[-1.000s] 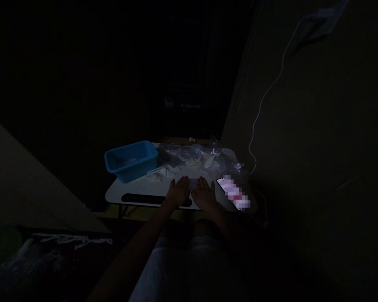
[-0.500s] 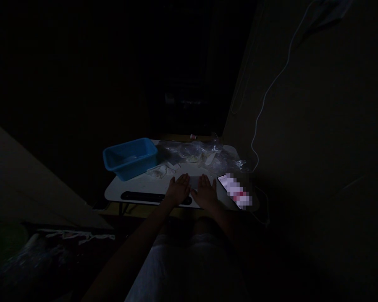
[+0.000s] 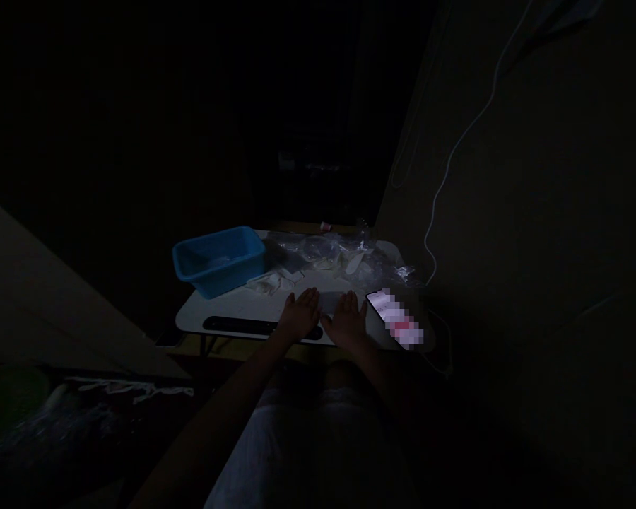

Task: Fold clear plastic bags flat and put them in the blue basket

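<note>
Side by side over the near part of a small white table [image 3: 191,312], my two hands have their fingers stretched forward. My left hand [image 3: 299,316] is open and holds nothing I can see. My right hand [image 3: 346,322] is open too, its thumb toward the left hand. Between the fingertips of both hands lies a pale, flat, see-through sheet or bag [image 3: 329,302]; whether they touch it I cannot tell. Right of my right hand is a phone [image 3: 384,305] with a lit screen, partly blurred out. Crumpled white pieces [image 3: 270,283] lie beyond my left hand.
A blue plastic basin [image 3: 220,263] stands at the table's left. Crumpled clear plastic [image 3: 323,247] covers much of the back. A black slot [image 3: 238,325] runs along the near edge. A white cable [image 3: 442,180] hangs down the right wall. The room is very dark.
My right hand has moved slightly to the right, widening the gap between the fingertips. The view has shifted a little, so the table sits slightly higher. Both hands stay open.
</note>
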Demonstrator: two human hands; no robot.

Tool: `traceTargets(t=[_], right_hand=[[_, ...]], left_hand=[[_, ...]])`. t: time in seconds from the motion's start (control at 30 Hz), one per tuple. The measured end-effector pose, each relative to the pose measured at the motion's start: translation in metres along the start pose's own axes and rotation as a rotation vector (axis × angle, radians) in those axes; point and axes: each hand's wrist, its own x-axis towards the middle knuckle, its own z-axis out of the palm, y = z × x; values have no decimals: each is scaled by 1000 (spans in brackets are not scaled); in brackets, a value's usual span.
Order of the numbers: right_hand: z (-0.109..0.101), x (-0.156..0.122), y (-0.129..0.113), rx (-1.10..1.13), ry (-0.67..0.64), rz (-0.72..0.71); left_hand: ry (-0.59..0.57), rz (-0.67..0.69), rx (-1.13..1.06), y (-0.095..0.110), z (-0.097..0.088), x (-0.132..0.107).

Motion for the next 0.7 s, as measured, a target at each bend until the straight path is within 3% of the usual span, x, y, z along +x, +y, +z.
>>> traceTargets(t=[0.07,0.2,0.27,0.47,0.7], right_hand=[[-1,0,0,4,15,-5],[-6,0,4,16,26,-250],[-7,0,5,12,-5,-297],[2,1,3,6,8,-128],[1,1,4,21,3,-97]], left_hand=[[6,2,-3,0,1,0],[16,7,-2,0,1,0],[15,0,-6,0,0,0],[28,7,-3,-1,3,0],[36,18,-2,-2,4,0]])
